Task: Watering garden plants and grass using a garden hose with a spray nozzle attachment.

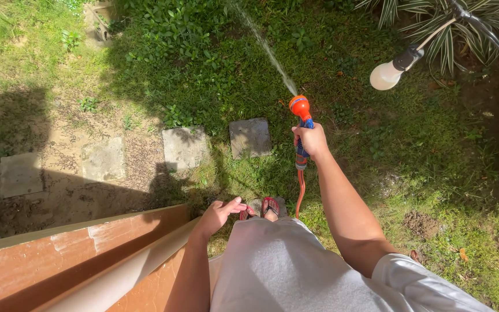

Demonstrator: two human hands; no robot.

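My right hand (312, 141) grips an orange and blue spray nozzle (300, 110) held out in front of me. A thin jet of water (264, 46) shoots from it up and to the left over the green ground plants (192, 52). An orange hose (300, 193) hangs down from the nozzle toward my feet. My left hand (222, 212) hangs low at my side, fingers loosely spread, holding nothing, just above the edge of a brown tiled ledge (59, 254). My feet in red sandals (270, 206) stand on a stone.
Several square stepping stones (250, 137) run across sandy soil and grass at left and centre. A bare light bulb (387, 75) on a cable hangs at upper right near a striped-leaf plant (463, 23). Grass covers the right side.
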